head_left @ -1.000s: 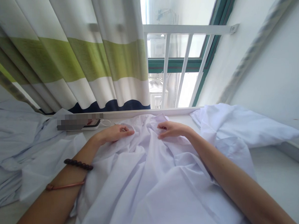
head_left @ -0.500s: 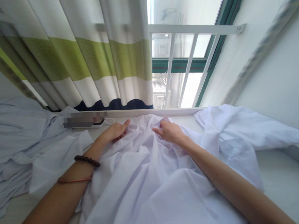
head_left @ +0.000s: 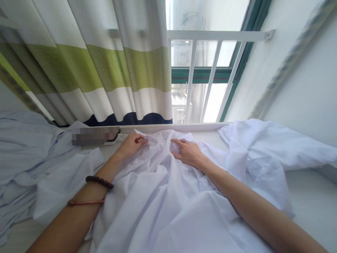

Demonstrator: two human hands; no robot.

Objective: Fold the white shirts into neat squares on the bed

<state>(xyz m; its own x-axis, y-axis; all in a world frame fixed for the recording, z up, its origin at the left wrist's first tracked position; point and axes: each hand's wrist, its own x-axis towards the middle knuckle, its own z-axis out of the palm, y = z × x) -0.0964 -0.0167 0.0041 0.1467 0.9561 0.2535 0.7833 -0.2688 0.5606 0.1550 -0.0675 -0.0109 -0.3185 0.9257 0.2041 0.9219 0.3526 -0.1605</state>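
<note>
A large white garment (head_left: 165, 200) lies in loose folds in front of me, its far end bunched near the back ledge. A raised, collar-like edge stands up at that end. My left hand (head_left: 130, 145) is closed on the garment's far left edge, thumb and fingers pinched together. On the right side of the same end rests my right hand (head_left: 189, 152), thumb and forefinger apart, touching the fabric without a visible grip. My left wrist wears a dark bead bracelet and a thin reddish band.
Crumpled white clothes (head_left: 17, 157) pile up at the left. A phone-like device (head_left: 112, 141), partly blurred, lies by the ledge with a white cable. Folded white cloth (head_left: 268, 145) is at the right. Behind are a striped curtain (head_left: 100, 66) and a white railing (head_left: 217, 36).
My left hand has turned and curled its fingers over the garment's edge, lifting a corner. My right hand has shifted slightly left and down, its forefinger now stretched out.
</note>
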